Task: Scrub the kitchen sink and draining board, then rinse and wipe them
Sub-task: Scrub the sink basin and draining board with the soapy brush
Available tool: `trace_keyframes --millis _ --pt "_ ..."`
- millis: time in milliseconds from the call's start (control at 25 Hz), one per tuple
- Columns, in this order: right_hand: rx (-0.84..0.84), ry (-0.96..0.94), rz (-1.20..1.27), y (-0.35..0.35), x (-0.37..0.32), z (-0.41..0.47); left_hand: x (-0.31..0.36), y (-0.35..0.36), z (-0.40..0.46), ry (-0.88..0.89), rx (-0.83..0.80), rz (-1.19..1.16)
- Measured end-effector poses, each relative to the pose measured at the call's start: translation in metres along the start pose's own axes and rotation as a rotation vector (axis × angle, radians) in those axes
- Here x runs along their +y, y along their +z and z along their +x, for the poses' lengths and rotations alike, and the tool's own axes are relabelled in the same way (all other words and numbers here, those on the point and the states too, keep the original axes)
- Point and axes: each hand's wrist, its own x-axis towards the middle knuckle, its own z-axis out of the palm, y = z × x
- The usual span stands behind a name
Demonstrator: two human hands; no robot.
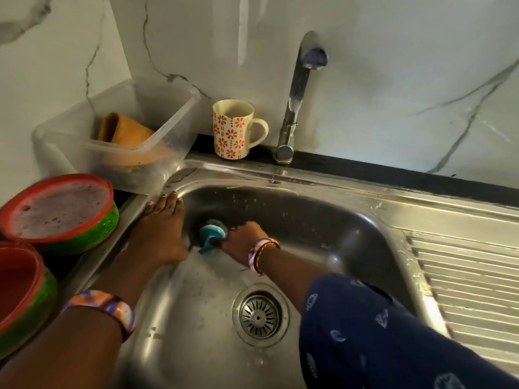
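The steel sink (323,220) fills the middle of the view, wet, with a round drain strainer (260,315) at its bottom. My right hand (241,240) is down in the basin and grips a scrubber with a blue handle and a grey scouring pad (212,233), pressed against the far left wall of the basin. My left hand (161,228) rests flat on the left rim of the sink, fingers straight. The ribbed draining board (471,290) lies to the right, wet with suds along its edge.
A flowered mug (233,130) and the tap (297,88) stand behind the sink. At left sit a clear plastic tub (157,153) holding a brown cloth, and two red-and-green bowls (61,211), one with foamy liquid.
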Motion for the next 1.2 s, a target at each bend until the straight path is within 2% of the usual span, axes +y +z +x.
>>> trace_keyframes --millis 80,200,360,520,640,680,880,960,1080,1200 --pt "0.004 -0.005 -0.097 -0.001 0.024 -0.031 -0.001 -0.001 0.001 0.004 0.005 0.018" --pt "-0.087 0.085 -0.190 -0.006 0.068 -0.110 -0.002 -0.003 0.000 0.017 -0.020 0.025" --pt "-0.185 0.393 -0.198 -0.025 0.087 -0.191 0.000 -0.003 -0.004 0.019 0.002 0.016" --pt "-0.178 0.664 -0.043 -0.018 0.063 -0.192 -0.002 -0.007 -0.006 0.042 0.003 0.010" --pt "-0.373 0.610 0.032 0.009 0.034 -0.170 -0.003 -0.005 -0.007 0.052 0.017 0.020" --pt "-0.386 0.605 0.032 0.009 0.035 -0.168 -0.004 -0.005 -0.007 0.054 0.026 0.017" --pt "-0.165 0.658 -0.145 -0.025 0.074 -0.178 -0.002 -0.006 -0.010 0.050 0.053 -0.009" --pt "-0.181 0.635 -0.127 -0.024 0.066 -0.173 -0.003 -0.007 -0.011 0.060 0.051 -0.026" --pt "-0.269 0.467 -0.053 0.002 0.041 -0.156 -0.005 -0.005 -0.008 0.076 0.062 -0.038" --pt "-0.170 0.222 -0.088 0.001 0.035 -0.104 -0.008 -0.002 0.001 0.089 0.070 -0.049"
